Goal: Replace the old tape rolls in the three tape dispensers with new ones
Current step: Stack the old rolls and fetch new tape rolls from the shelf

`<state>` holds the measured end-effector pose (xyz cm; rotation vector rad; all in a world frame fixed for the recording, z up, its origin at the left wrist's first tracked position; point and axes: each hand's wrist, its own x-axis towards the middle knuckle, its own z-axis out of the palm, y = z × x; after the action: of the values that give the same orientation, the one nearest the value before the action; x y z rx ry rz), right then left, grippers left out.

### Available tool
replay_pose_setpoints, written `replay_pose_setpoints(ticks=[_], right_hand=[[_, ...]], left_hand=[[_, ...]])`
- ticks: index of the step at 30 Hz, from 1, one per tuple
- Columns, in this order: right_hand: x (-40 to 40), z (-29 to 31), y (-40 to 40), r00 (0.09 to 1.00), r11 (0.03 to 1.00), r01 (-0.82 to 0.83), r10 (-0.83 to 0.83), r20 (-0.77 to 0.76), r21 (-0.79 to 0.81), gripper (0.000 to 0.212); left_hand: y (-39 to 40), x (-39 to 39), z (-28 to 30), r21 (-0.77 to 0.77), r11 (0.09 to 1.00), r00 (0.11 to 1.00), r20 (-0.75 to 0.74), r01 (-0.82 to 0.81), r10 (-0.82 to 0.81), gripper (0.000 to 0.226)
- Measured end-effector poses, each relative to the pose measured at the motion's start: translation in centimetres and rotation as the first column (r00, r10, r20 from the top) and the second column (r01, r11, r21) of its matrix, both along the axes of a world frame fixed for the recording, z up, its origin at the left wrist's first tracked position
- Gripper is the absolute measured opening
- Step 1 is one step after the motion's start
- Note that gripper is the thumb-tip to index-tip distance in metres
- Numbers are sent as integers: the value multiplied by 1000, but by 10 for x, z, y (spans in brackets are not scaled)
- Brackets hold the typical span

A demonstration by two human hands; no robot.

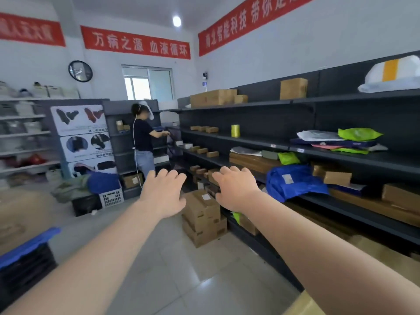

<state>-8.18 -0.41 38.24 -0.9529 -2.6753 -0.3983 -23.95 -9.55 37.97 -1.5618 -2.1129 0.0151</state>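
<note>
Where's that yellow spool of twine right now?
In the head view, the yellow spool of twine stands upright on the dark metal shelf, right of three small cardboard boxes, beyond the raised right hand.

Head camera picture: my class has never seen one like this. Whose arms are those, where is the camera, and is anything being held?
The camera sits on a person's head, looking forward, so the two bare arms are the wearer's own. The left hand and right hand reach out with fingers spread, holding nothing. On the right, dark shelves carry cardboard boxes, a blue bag and a yellow spool. Stacked cardboard boxes stand on the floor. Another person works at the far shelves. No tape dispenser shows.
</note>
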Motion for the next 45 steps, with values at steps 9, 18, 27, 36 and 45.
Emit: replay_pose_setpoints(ticks=[9,18,27,36,45], right_hand=[[-168,-6,25,999,993,-25,22,-29,-114,54],[-288,-13,130,1000,988,-28,25,-19,-153,51],[-371,0,254,997,994,21,-12,80,-111,47],[-461,-4,401,994,988,102,-97,51,-117,44],[-508,5,552,965,959,260,-255,53,-118,39]], left_hand=[[12,-163,-19,-31,993,992,64,-111,113,43],[115,-275,-29,-48,993,978,175,-103,110,42],[237,-363,-8,-171,985,999,26,-31,36,40],[405,-466,-6,-91,991,995,31,95,-92,46],[582,-528,-1,-91,963,967,15,255,-254,45]])
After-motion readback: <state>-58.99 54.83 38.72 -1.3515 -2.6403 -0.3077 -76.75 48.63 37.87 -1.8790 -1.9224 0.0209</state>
